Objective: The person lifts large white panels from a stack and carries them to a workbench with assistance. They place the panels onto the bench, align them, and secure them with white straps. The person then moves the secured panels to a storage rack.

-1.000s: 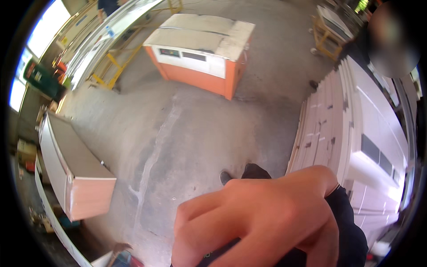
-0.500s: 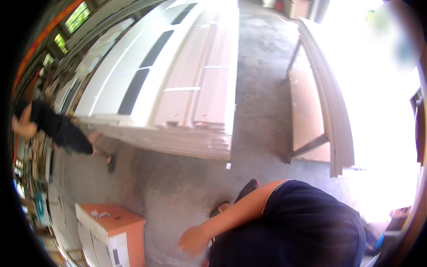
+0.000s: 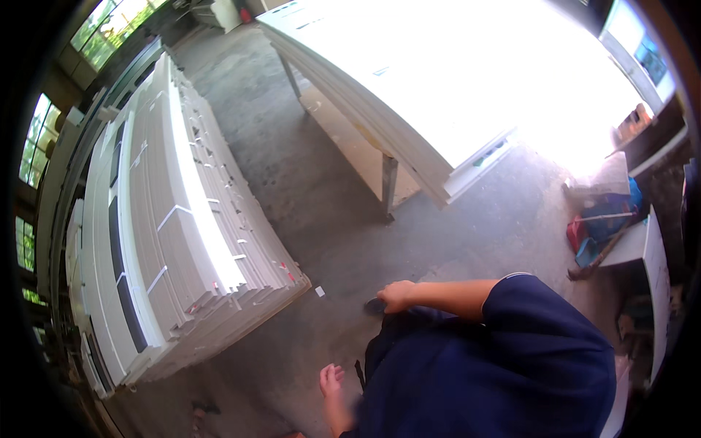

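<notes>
My right hand (image 3: 396,296) reaches out from a dark blue sleeve at the lower centre, its fingers curled in. Anything within that grip is hidden. Just past its fingers a dark shape, probably my shoe (image 3: 374,306), shows against the floor. My left hand (image 3: 331,378) hangs lower down, fingers loosely bent and a little apart, with nothing visible in them. Neither hand touches the big stack of long pale boards (image 3: 182,241) on the left. Strapping bands cross the boards, and a few dark strips run along them.
Pale panels (image 3: 438,157) lie on a metal-legged stand (image 3: 389,186) ahead to the right, their top glaring white. Blue and red items (image 3: 602,223) sit by a white panel (image 3: 646,248) at the right. A small white scrap (image 3: 320,291) lies on the concrete floor (image 3: 307,175).
My view has swung right, so the board stack and stand shift left. My right hand shows higher in view, and my left hand has appeared. The orange-topped cabinet and the other person are out of view.
</notes>
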A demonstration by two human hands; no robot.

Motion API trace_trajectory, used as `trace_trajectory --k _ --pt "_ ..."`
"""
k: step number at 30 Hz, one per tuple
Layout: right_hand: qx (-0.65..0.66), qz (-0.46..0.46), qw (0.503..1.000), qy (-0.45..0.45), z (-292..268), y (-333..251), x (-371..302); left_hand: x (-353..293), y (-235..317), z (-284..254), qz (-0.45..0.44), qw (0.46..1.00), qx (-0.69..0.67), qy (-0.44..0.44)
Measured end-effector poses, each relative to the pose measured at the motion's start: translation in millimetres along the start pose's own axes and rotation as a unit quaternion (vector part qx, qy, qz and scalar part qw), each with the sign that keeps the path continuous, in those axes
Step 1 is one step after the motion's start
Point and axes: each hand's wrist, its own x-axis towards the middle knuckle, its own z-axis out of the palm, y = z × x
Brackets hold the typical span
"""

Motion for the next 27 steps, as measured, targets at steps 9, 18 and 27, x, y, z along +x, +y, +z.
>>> trace_trajectory --k 9,18,27 --pt "0.156 0.335 0.922 0.113 229.0 278.0 -208.7 69.9 -128.6 58.0 -0.162 0.984 0.046 -0.057" --pt "0.373 0.413 0.800 0.225 242.5 322.0 -279.1 5.2 -81.5 166.1 -0.029 0.941 0.306 -0.140" --pt "0.647 0.373 0.582 0.323 274.3 532.1 -399.9 -63.5 -25.3 435.0 0.008 0.936 0.322 -0.144"
